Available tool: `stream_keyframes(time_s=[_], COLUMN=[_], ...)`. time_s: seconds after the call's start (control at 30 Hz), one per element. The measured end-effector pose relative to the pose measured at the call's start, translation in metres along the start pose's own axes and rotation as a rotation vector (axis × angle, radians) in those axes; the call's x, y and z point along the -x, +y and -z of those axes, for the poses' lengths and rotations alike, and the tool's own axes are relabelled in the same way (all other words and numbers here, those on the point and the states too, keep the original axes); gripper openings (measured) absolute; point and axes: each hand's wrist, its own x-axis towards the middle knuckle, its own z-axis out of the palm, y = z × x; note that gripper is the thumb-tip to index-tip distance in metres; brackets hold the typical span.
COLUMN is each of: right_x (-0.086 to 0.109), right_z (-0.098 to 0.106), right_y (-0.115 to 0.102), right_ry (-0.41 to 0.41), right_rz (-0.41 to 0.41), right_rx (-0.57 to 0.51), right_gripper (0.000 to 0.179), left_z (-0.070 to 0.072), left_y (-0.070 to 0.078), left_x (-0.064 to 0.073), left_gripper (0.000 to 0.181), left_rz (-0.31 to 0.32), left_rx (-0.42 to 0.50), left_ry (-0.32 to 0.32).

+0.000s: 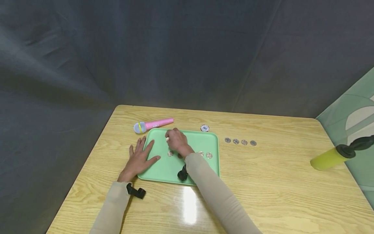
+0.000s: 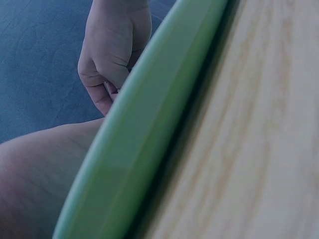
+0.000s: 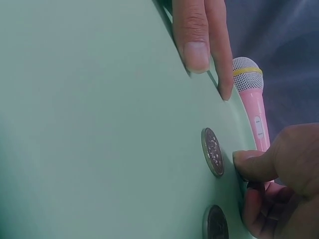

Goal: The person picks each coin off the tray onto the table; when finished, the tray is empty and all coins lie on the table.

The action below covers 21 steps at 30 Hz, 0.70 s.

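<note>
My left hand [image 1: 138, 161] lies with spread fingers over the left rim of the green tray [image 1: 160, 172], thumb and fingertips on it. Over the tray's upper middle, my right hand [image 1: 176, 140] pinches a silvery coin [image 1: 168, 138] between thumb and fingers; in the right wrist view the thumb [image 3: 254, 164] mostly covers it. Just below that hand lies a coin [image 1: 170, 153], with a darker coin [image 1: 180, 156] beside it. Further right on the tray are a coin [image 1: 201, 153] and another coin [image 1: 209, 155]. The right forearm hides part of the row.
A pink toy microphone [image 1: 159, 123] lies behind the tray's back left corner, and a white poker chip [image 1: 205, 128] behind its back edge. Several coins [image 1: 236, 141] form a row on the table right of the tray. A yellow-green bottle [image 1: 325, 160] is at the far right.
</note>
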Motion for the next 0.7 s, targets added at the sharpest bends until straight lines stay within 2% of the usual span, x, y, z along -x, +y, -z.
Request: stream_keyframes(time_s=[0.33,0.7], right_x=[0.003,0.010], right_z=[0.001,0.003], right_y=[0.004,0.013], right_ry=[0.012,0.103], right_rz=[-0.016,0.028], right_rx=[-0.081,-0.196], right_gripper=[0.014,0.009], left_z=[0.000,0.001], left_y=[0.000,0.001], left_x=[0.000,0.001], left_gripper=[0.081,0.080], left_rz=[0.001,-0.001], left_rx=[0.003,0.002], left_ry=[-0.002,0.002])
